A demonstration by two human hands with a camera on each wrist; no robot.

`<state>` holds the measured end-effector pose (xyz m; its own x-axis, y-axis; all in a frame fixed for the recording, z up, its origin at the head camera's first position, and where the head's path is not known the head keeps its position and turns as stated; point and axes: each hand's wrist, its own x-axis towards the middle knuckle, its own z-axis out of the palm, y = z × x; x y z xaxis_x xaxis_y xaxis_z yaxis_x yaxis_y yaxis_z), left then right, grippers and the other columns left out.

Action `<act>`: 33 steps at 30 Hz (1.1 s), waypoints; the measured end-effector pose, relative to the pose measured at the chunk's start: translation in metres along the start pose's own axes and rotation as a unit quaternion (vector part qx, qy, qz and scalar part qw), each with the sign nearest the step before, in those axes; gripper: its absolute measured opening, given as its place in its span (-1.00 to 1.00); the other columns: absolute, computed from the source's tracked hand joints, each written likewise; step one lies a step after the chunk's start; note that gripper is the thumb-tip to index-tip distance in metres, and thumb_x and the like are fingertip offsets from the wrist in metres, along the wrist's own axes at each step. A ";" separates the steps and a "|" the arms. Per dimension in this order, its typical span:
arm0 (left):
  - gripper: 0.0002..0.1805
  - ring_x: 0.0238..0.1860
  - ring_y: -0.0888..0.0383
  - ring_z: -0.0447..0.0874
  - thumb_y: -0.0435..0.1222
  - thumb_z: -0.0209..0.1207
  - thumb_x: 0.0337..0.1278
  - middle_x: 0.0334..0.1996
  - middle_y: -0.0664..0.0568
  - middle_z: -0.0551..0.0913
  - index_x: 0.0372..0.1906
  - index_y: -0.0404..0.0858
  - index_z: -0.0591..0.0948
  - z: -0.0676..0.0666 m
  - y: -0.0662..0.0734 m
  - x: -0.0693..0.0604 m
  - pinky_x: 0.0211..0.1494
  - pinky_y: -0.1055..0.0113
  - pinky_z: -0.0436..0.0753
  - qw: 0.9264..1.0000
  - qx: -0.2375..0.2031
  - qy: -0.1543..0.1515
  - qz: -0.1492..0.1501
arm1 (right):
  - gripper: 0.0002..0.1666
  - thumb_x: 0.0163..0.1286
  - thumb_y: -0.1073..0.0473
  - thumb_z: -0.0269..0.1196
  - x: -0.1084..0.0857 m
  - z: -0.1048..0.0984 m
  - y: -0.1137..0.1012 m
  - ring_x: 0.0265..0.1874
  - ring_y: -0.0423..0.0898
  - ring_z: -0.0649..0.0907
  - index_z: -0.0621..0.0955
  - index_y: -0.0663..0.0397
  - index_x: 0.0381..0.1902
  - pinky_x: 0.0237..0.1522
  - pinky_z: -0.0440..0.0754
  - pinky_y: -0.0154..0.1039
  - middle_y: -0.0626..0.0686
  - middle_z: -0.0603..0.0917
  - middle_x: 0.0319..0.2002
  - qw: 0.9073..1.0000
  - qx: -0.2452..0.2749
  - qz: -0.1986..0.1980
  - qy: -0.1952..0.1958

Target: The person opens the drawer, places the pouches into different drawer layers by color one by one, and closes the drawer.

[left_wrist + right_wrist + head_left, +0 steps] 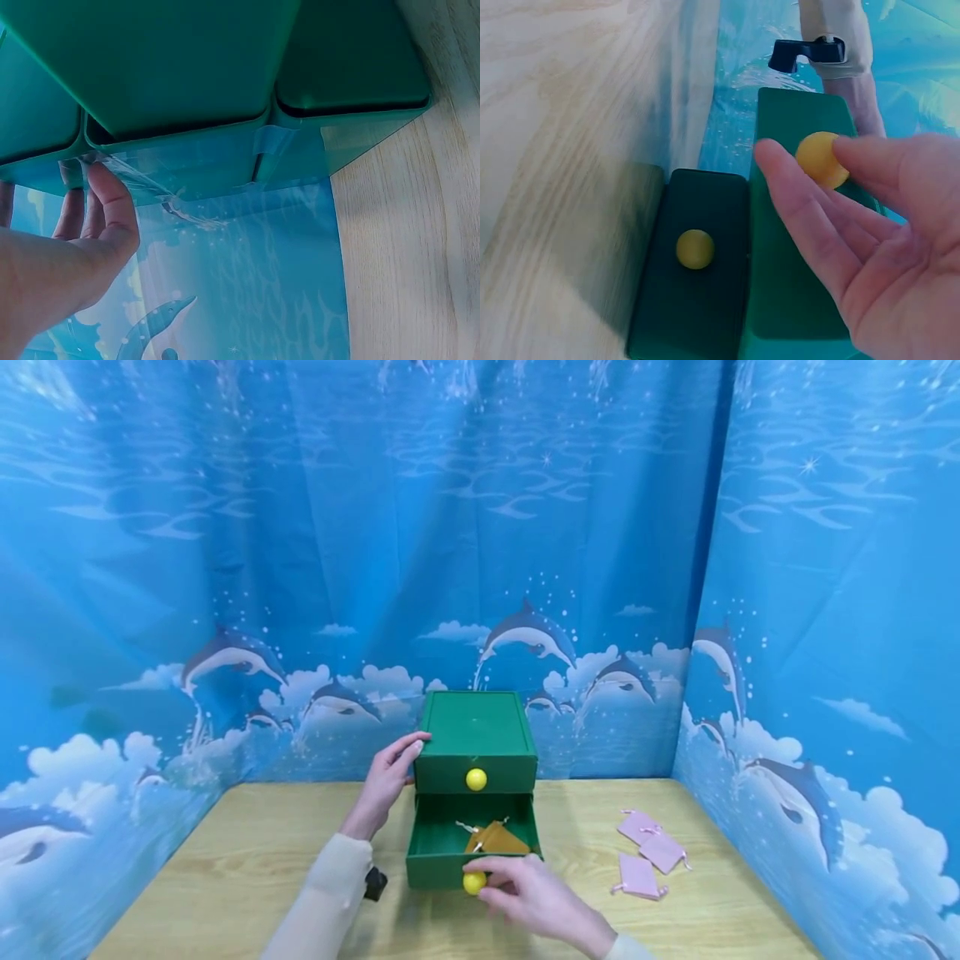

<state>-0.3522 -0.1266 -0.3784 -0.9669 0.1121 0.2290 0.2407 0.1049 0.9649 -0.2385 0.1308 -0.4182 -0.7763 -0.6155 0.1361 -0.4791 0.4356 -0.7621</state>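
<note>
A green drawer cabinet [474, 727] stands on the table, its top drawer [442, 774] pushed in. The drawer below [435, 872] is pulled out and holds mustard-brown drawstring pouches [498, 838]. My right hand [536, 893] pinches this drawer's yellow knob [823, 160] between thumb and fingers. At the cabinet's left side, my left hand [386, 781] rests with its fingertips against the upper edge and side wall. A closed bottom drawer [660, 315] with its own yellow knob [695, 249] shows in the right wrist view.
Several pink drawstring pouches [637, 877] lie on the wooden table [585, 827] to the right. Blue curtains [360, 568] with dolphins hang behind and beside the table. A black device [806, 52] is strapped to the left wrist.
</note>
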 end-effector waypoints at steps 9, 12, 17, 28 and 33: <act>-0.55 0.45 -0.09 0.23 -0.05 -0.07 0.52 0.48 -0.04 0.26 0.33 -0.12 0.49 -0.001 0.013 -0.006 0.23 -0.14 0.50 1.000 -0.006 -0.010 -0.011 | -0.65 0.41 0.13 0.24 0.004 0.004 0.001 -0.47 -0.22 0.73 0.64 -0.05 0.14 -0.53 0.64 -0.39 -0.08 0.79 -0.26 1.000 -0.004 0.002 0.024; -0.56 0.45 -0.11 0.22 -0.10 -0.09 0.54 0.49 -0.08 0.24 0.34 -0.17 0.48 0.000 0.024 -0.012 0.23 -0.15 0.49 1.000 -0.005 -0.014 -0.013 | -0.64 0.41 0.13 0.24 0.004 0.004 0.001 -0.46 -0.20 0.74 0.64 -0.04 0.14 -0.53 0.64 -0.38 -0.06 0.79 -0.24 1.000 0.004 0.005 0.027; -0.56 0.44 -0.11 0.24 -0.11 -0.09 0.54 0.48 -0.07 0.25 0.33 -0.18 0.48 0.002 0.032 -0.019 0.23 -0.13 0.50 1.000 -0.003 -0.017 -0.016 | -0.63 0.40 0.12 0.25 0.005 0.004 0.002 -0.48 -0.24 0.73 0.63 -0.04 0.15 -0.53 0.64 -0.37 -0.06 0.79 -0.27 1.000 0.006 0.008 0.030; -0.57 0.44 -0.08 0.24 -0.11 -0.07 0.53 0.45 -0.07 0.31 0.31 -0.18 0.50 0.001 0.031 -0.018 0.22 -0.11 0.51 1.000 0.009 -0.015 -0.005 | -0.65 0.40 0.12 0.26 0.013 0.001 0.006 -0.51 -0.26 0.71 0.65 -0.05 0.12 -0.54 0.68 -0.28 -0.10 0.78 -0.38 0.999 0.014 0.016 0.039; -0.55 0.44 -0.07 0.25 -0.06 -0.06 0.51 0.45 -0.06 0.32 0.30 -0.15 0.51 0.000 0.018 -0.011 0.18 -0.07 0.53 1.000 0.011 -0.011 0.000 | -0.64 0.39 0.11 0.27 0.016 -0.001 0.009 -0.46 -0.17 0.74 0.64 -0.05 0.13 -0.52 0.69 -0.25 -0.09 0.78 -0.37 0.998 0.020 0.026 0.046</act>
<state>-0.3375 -0.1264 -0.3638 -0.9650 0.1343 0.2254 0.2423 0.1263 0.9620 -0.2555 0.1255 -0.4225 -0.8344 -0.5298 0.1523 -0.4223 0.4368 -0.7942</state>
